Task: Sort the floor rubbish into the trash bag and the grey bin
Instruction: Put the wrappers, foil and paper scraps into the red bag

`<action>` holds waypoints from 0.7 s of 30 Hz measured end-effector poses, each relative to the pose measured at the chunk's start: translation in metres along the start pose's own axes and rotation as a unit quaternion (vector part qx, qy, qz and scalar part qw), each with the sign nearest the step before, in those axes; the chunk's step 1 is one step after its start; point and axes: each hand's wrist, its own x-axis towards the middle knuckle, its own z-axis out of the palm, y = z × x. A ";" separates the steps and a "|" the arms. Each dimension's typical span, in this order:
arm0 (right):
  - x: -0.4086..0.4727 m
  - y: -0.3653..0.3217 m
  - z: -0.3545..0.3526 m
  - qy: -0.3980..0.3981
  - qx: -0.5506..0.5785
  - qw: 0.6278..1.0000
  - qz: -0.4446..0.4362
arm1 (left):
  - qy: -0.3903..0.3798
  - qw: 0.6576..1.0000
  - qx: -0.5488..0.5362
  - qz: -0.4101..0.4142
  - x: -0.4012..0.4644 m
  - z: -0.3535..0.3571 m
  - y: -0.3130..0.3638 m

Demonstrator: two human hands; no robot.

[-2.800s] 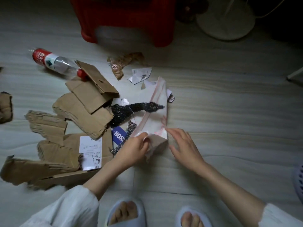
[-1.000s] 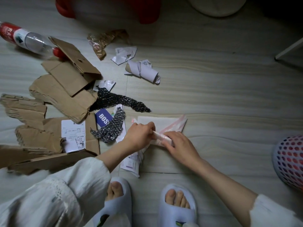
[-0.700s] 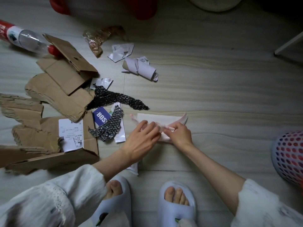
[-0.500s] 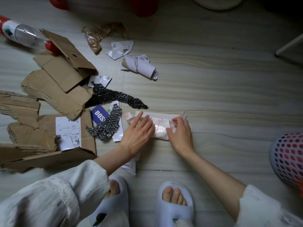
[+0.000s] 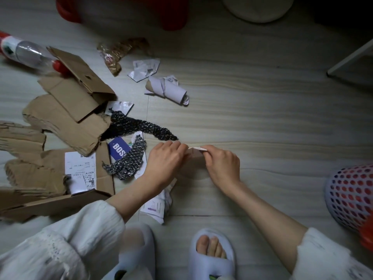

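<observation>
Crouched low, a person pinches a folded pale wrapper [image 5: 194,153] between left hand [image 5: 164,162] and right hand [image 5: 221,164] just above the floor [image 5: 262,122], its long axis running hand to hand, the perforated basket [image 5: 349,195] lying nearer the right.

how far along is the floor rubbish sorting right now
Done: nothing visibly sorted; no trash bag or grey bin shows.
In hand: the left hand and right hand pinch a folded pale wrapper between them.
Left: the torn cardboard, plastic bottle, rolled paper, black bubble wrap and brown wrapper lie on the floor.
</observation>
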 end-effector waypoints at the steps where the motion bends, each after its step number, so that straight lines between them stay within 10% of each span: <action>1: 0.000 -0.002 -0.004 0.002 0.017 1.000 0.021 | 0.004 1.000 -0.009 -0.006 0.003 -0.007 0.001; 11: -0.007 -0.027 -0.044 0.078 0.410 0.879 0.232 | 0.073 0.955 -0.248 -0.147 0.012 -0.067 0.047; 21: -0.040 -0.062 -0.155 0.133 0.359 0.920 0.083 | 0.161 0.956 -0.177 -0.168 0.028 -0.176 0.059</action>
